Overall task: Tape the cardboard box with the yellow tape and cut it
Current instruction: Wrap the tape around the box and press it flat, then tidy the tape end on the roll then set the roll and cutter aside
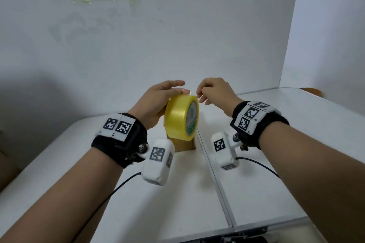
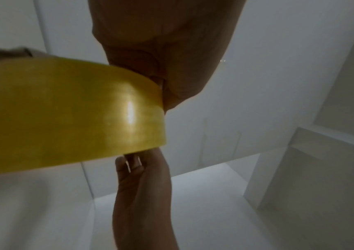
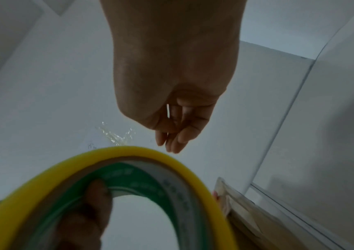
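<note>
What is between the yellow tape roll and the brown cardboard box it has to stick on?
Nothing visible. The left hand holds the yellow tape roll just above the brown cardboard box; the right hand is beside the roll's top.

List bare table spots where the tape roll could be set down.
Free: white table right of the centre seam, in front of the right hand; also the left half near the left forearm. Crowded: centre, where the left hand holds the yellow tape roll over the brown cardboard box.
</note>
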### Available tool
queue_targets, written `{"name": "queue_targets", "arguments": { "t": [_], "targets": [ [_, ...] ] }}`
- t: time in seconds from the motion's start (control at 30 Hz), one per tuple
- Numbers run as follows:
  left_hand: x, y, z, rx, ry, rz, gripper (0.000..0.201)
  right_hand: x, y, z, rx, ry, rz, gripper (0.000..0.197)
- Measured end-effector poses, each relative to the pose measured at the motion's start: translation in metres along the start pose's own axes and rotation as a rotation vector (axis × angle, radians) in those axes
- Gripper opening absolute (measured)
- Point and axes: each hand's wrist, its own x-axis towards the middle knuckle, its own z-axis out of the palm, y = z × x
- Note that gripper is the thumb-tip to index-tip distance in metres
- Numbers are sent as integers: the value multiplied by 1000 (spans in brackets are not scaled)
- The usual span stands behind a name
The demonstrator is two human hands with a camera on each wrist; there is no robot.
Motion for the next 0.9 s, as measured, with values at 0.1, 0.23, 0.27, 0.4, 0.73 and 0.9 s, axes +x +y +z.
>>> {"name": "queue_targets", "arguments": {
  "t": [0.1,0.23,0.27,0.4,0.73,0.9],
  "targets": [
    [6,-11,25,-47,-6,-15,35,-6,3,-12,60,-57,39,22],
    [11,-31,51,-147,-4,-66,36,-15,21,-29,215,-94,184,28],
    [13,-37,56,-156,-3,-67,35,-17,28,-32,231,-97,193,36],
    [20,-55,72,-130,18,-60,36,-29,56,-39,227,-97,138,27],
    [21,-81,88,-179,-76,-116,44,-34,87,-37,-53,-14,95,13],
    [21,-95,91,-170,-73,-131,49,-40,93,-34,-162,-68,94,15]
  ]
}}
